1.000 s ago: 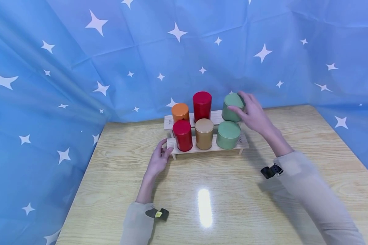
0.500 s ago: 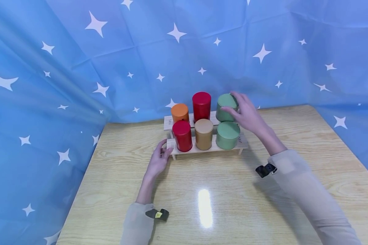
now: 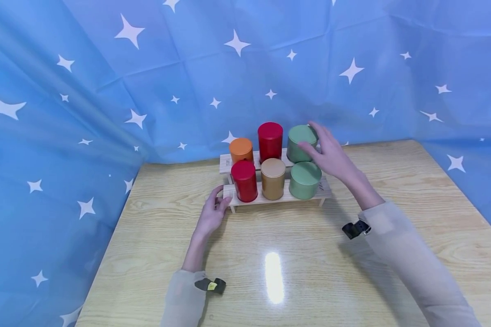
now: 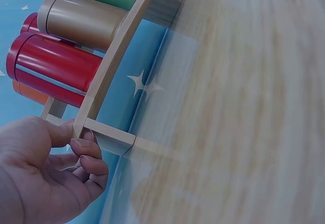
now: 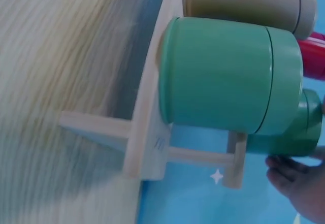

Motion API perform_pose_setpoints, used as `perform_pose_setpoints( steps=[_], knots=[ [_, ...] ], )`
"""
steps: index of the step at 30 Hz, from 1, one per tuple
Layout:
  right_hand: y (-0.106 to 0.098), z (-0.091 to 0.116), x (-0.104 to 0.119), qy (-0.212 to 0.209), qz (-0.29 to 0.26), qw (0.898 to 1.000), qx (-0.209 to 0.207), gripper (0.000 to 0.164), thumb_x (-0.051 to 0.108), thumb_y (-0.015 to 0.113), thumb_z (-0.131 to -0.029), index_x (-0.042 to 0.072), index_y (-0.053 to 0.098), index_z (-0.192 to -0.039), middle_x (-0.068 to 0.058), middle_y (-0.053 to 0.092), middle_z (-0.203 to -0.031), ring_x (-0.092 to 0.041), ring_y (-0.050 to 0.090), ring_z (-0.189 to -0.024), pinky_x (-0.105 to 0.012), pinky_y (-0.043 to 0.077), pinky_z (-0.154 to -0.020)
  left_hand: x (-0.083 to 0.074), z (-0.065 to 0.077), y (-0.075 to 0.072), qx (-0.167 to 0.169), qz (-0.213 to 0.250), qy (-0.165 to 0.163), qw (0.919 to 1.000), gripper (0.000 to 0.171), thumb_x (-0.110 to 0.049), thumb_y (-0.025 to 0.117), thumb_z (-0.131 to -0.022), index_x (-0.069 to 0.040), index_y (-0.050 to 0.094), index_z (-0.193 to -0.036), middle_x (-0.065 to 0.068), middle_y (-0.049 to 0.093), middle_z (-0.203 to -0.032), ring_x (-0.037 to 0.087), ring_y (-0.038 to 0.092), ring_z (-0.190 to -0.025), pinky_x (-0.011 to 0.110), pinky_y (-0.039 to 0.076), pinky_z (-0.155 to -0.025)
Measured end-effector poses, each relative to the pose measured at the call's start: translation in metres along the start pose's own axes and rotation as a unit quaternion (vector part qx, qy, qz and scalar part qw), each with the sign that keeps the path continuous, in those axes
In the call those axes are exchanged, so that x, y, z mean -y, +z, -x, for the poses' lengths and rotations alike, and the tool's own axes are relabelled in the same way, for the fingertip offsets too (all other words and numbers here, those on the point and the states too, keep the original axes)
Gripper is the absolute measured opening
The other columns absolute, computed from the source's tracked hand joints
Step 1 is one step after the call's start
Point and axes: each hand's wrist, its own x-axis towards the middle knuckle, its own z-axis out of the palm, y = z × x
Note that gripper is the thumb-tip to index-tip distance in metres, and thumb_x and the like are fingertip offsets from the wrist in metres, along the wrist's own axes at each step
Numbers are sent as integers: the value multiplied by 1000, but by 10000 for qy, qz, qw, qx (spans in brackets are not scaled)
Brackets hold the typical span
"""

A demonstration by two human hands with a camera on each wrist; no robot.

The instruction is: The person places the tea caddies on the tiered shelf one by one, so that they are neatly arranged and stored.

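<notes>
My left hand (image 3: 210, 215) pinches the left end of the lower plank of a two-tier wooden rack (image 3: 325, 192); the left wrist view shows thumb and fingertips at the plank (image 4: 112, 64). On the upper tier, my right hand (image 3: 334, 158) holds a green canister (image 3: 298, 149) from its right side, thumb in front and fingers behind. That canister stands upright at the row's right end. Directly in front, a second green canister (image 3: 304, 184) stands on the lower tier and partly hides the held one in the right wrist view.
A red canister (image 3: 245, 186) and a tan canister (image 3: 272, 184) share the lower tier. Behind them stand an orange canister (image 3: 241, 150) and a taller red canister (image 3: 270, 143). The rack is near the back of a wooden table (image 3: 155, 254), before a blue star-patterned cloth (image 3: 180, 68).
My right hand has moved the upper green canister leftward along the upper tier, closer to the tall red one; it is nearly still over the last half second. My left hand stays put.
</notes>
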Motion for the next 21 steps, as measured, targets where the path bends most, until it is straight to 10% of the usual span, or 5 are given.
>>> perform_pose_setpoints(
  steps=[21],
  knots=[
    [-23, 48, -34, -35, -80, 9985, -548, 60, 34, 48, -108, 6, 30, -157, -29, 39, -148, -45, 37, -136, -65, 26, -110, -8, -1, 2, -340, -640, 173, 9972, 49, -13, 61, -102, 5, 46, -145, 13, 56, -99, 14, 50, -75, 25, 42, -65]
  ],
)
